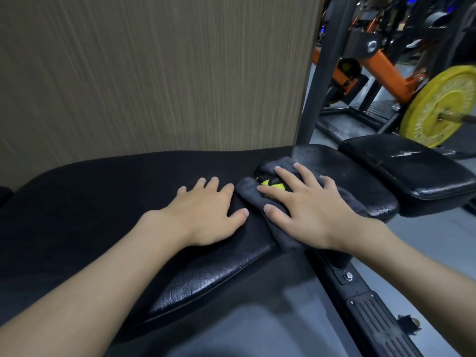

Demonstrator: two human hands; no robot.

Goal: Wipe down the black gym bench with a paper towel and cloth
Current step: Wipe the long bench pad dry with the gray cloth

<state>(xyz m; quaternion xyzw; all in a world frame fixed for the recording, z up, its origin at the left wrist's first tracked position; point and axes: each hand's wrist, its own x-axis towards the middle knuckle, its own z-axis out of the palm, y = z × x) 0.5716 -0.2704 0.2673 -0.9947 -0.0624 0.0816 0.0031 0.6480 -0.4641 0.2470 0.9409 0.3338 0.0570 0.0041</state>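
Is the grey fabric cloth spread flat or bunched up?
Bunched: the grey fabric cloth lies in thick folds under the flat right hand.

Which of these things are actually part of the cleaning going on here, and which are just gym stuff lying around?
In use: black bench; grey cloth, pressed flat under the right hand; left hand resting on the bench.
Just around: yellow weight plate; orange machine frame; wood-grain wall panel.

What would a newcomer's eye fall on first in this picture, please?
Probably the two bare hands in the middle: the right hand presses flat on a grey cloth with a yellow patch, and the left hand rests flat on the black bench beside it. Next, the bright yellow weight plate at the far right.
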